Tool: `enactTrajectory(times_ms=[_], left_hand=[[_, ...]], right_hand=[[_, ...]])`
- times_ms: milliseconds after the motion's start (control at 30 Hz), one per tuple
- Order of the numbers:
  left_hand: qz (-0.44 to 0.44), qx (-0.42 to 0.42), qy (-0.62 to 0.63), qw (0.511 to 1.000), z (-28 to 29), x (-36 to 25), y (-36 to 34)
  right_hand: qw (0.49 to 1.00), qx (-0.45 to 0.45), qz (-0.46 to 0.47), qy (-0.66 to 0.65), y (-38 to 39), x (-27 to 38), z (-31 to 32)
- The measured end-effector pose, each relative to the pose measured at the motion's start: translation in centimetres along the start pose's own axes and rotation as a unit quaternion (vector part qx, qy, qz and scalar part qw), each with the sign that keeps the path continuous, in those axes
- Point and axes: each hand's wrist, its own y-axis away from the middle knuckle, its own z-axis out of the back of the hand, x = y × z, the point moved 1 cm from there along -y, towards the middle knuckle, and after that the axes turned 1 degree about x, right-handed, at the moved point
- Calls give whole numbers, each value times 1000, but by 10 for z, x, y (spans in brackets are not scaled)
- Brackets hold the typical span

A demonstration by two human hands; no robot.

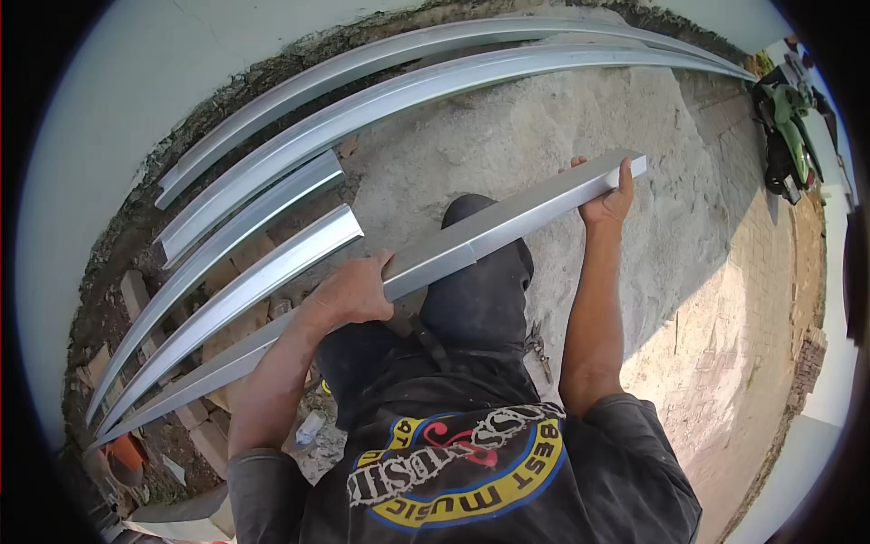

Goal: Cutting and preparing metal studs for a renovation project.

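A long silver metal channel point(535, 205) lies slantwise across my lap, its far end up to the right and its tail running down to the lower left. Partway along, a step in the metal shows where two lengths appear to overlap. My left hand point(356, 288) is wrapped around the channel beside my thigh. Close to the far end, my right hand point(606, 198) grips it, thumb on the near face and fingertips at the other edge. Two shorter channels point(294, 247) point(283, 194) rest on the ground to the left.
Two longer channels point(408, 97) point(362, 60) curve along the far side by a pale wall point(136, 68). Bricks point(211, 444) and rubble lie at lower left, with an orange piece point(128, 451) among them. A green and black motorbike point(791, 136) stands at far right.
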Motion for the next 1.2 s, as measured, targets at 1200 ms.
enactTrajectory(times_ms=[1200], left_hand=[[-39, -149, -171, 973, 34, -23, 35]], right_hand=[[953, 196, -33, 230, -103, 74, -132]])
